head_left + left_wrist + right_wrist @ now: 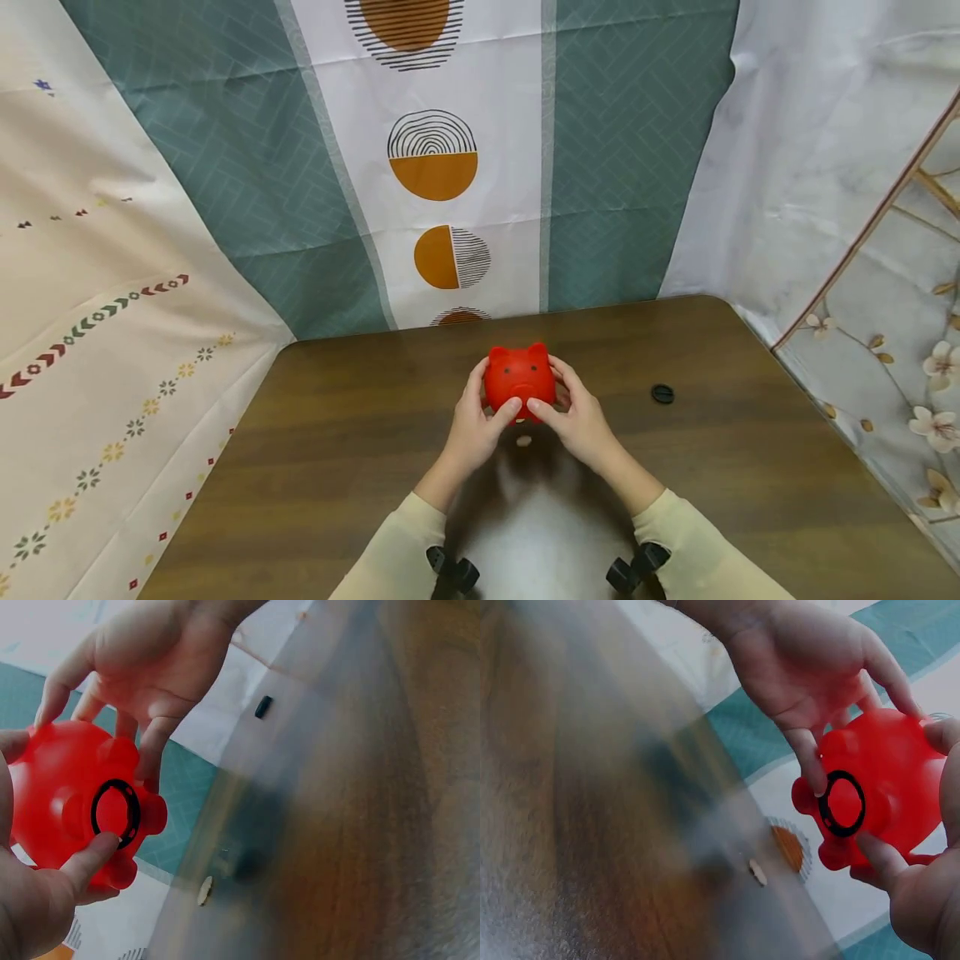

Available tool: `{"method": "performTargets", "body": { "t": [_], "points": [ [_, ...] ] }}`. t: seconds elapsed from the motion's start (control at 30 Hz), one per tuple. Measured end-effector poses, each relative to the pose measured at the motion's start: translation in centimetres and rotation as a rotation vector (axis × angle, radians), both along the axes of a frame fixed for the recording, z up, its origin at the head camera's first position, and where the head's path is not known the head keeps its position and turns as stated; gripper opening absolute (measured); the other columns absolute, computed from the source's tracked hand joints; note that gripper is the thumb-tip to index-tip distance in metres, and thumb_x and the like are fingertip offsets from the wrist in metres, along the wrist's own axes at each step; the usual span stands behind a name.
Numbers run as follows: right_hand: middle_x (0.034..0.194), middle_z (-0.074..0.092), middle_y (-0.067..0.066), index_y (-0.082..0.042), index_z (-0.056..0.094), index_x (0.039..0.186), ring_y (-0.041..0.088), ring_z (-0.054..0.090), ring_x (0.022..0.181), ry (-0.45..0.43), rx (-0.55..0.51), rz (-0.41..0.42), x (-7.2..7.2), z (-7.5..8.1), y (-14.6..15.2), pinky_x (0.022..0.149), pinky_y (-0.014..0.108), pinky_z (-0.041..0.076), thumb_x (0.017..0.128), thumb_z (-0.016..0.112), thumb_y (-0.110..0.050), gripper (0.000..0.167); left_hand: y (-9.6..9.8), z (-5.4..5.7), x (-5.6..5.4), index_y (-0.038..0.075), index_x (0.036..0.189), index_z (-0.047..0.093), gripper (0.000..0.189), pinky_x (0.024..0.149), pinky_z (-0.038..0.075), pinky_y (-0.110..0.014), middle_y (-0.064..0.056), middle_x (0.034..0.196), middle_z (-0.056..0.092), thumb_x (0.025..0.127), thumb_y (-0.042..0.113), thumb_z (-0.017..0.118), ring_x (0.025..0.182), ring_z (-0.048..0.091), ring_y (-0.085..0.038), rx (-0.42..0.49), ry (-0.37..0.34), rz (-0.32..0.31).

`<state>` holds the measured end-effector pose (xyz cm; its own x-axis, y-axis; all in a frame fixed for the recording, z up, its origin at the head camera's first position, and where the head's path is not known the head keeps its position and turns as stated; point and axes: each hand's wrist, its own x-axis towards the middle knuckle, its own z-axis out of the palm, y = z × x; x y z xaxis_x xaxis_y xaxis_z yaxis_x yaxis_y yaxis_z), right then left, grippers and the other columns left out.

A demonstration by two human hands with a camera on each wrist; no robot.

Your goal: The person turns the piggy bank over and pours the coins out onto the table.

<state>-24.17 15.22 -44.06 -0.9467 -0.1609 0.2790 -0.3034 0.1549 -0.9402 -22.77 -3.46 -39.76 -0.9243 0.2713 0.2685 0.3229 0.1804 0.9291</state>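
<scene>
A red piggy bank (517, 375) with a pig's face is held up between both hands over the table. My left hand (472, 421) grips one side and my right hand (585, 417) the other, both thumbs near the snout in the head view. Each wrist view shows its underside, where a black ring (95, 814) surrounds a round opening. One thumb lies at that ring in the left wrist view. Below the bank, a small flat tan coin-like disc (523, 441) lies on the table; another tan bit (520, 421) shows right under the bank's lower edge.
A small round black plug (662, 393) lies on the brown wooden table (360, 417), right of the hands. Patterned cloths (622, 167) hang behind the table and at both sides. Black devices (637, 567) are strapped at both wrists.
</scene>
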Motion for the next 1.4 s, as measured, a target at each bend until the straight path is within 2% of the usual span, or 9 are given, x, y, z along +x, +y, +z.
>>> {"method": "performTargets", "body": {
  "t": [0.27,0.5,0.57,0.7,0.8,1.0,1.2,1.27,1.4],
  "points": [
    [0.144,0.043,0.012,-0.018,0.032,0.149,0.036,0.053,0.12,0.02,0.026,-0.021,-0.2,0.1,0.2,0.092,0.043,0.051,0.089,0.07,-0.029,0.072,0.4,-0.6,-0.4,0.003,0.149,0.022,0.071,0.076,0.057,-0.035,-0.016,0.139,0.042,0.092,0.013,0.063,0.111,0.055,-0.036,0.053,0.013,-0.006],
    [0.141,0.047,0.012,-0.015,0.033,0.148,0.034,0.057,0.115,0.199,-0.015,-0.017,0.3,1.9,0.6,0.084,0.039,0.055,0.086,0.072,-0.018,0.073,0.7,-1.5,-1.6,0.01,0.151,0.021,0.078,0.08,0.056,-0.038,-0.009,0.143,0.039,0.088,0.017,0.067,0.116,0.054,-0.032,0.125,0.209,-0.011],
    [0.141,0.047,0.014,-0.014,0.033,0.148,0.035,0.057,0.114,0.173,0.002,-0.032,0.1,1.9,0.6,0.084,0.04,0.055,0.087,0.071,-0.019,0.072,0.7,-1.2,-1.7,0.009,0.15,0.022,0.077,0.078,0.057,-0.037,-0.01,0.142,0.041,0.088,0.018,0.067,0.115,0.054,-0.032,0.095,0.185,-0.01],
    [0.141,0.045,0.015,-0.016,0.033,0.149,0.039,0.056,0.115,0.01,0.056,-0.049,-0.2,0.9,0.5,0.085,0.04,0.055,0.09,0.069,-0.027,0.069,0.6,-0.3,-1.2,0.004,0.148,0.025,0.072,0.075,0.058,-0.036,-0.015,0.138,0.043,0.09,0.017,0.065,0.112,0.054,-0.034,0.03,0.027,-0.011],
    [0.144,0.043,0.018,-0.013,0.031,0.149,0.043,0.054,0.117,-0.035,0.055,-0.034,0.1,0.8,0.4,0.086,0.044,0.054,0.09,0.069,-0.023,0.071,0.3,-0.1,-0.7,0.002,0.149,0.023,0.073,0.079,0.057,-0.035,-0.017,0.14,0.041,0.09,0.015,0.064,0.115,0.053,-0.035,-0.014,-0.02,-0.002],
    [0.141,0.044,0.022,-0.006,0.033,0.147,0.044,0.054,0.116,0.007,0.082,-0.011,1.3,3.5,0.3,0.086,0.047,0.053,0.089,0.068,-0.018,0.069,0.4,-0.1,-0.6,0.002,0.149,0.02,0.073,0.079,0.057,-0.037,-0.016,0.14,0.041,0.091,0.013,0.062,0.113,0.054,-0.035,0.029,-0.001,-0.011],
    [0.142,0.047,0.01,-0.015,0.037,0.148,0.033,0.055,0.117,0.258,0.084,-0.06,0.4,3.2,0.9,0.082,0.044,0.055,0.083,0.074,-0.017,0.075,0.4,-0.8,-1.5,0.015,0.152,0.014,0.082,0.088,0.053,-0.039,-0.007,0.147,0.037,0.089,0.019,0.066,0.124,0.049,-0.029,0.082,0.163,-0.051],
    [0.141,0.048,0.007,-0.019,0.038,0.147,0.03,0.057,0.116,0.253,0.073,-0.065,-0.1,2.6,0.8,0.082,0.042,0.055,0.084,0.074,-0.019,0.073,0.3,-1.3,-2.1,0.019,0.152,0.017,0.081,0.089,0.053,-0.04,-0.004,0.146,0.038,0.089,0.022,0.068,0.123,0.05,-0.028,0.062,0.145,-0.037],
    [0.139,0.048,0.008,-0.022,0.036,0.147,0.033,0.059,0.11,0.098,0.085,-0.037,-1.1,0.7,0.5,0.082,0.038,0.056,0.087,0.072,-0.024,0.07,-0.2,-2.4,-2.9,0.016,0.149,0.022,0.076,0.09,0.052,-0.043,-0.007,0.142,0.043,0.089,0.025,0.069,0.12,0.052,-0.03,-0.015,-0.004,0.005]
  ]
}}
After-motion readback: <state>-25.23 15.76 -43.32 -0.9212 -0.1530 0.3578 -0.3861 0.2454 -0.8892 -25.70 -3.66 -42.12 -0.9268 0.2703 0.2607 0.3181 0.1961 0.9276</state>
